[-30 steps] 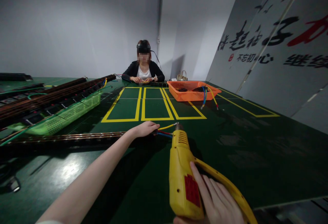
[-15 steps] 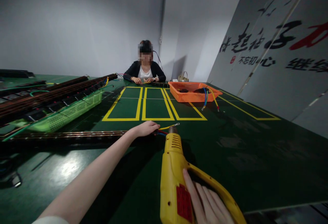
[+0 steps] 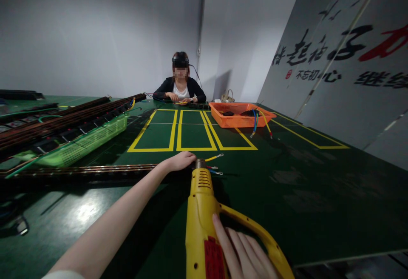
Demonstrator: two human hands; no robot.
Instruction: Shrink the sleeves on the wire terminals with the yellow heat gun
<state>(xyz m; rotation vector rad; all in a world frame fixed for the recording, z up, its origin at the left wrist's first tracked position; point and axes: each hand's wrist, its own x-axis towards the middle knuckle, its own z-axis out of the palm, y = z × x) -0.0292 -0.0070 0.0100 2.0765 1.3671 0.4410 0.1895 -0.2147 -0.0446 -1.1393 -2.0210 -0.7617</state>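
Right hand (image 3: 244,249): wrapped round heat gun (image 3: 199,217), nozzle (image 3: 200,163) at its 11 o'clock | left hand (image 3: 180,161): gripping dark strip (image 3: 121,172) | wires (image 3: 212,158): left hand's 3 o'clock

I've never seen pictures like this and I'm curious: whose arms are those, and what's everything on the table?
No robot here! A person wears a camera on their head, looking down at their own bare hands. The right hand holds a yellow gun-shaped tool with a metal nozzle. The left hand is at the end of a long dark copper-striped bar, beside metal-tipped yellow, red and blue wires. The big green table also bears orange and light-green plastic baskets. Another person sits opposite.
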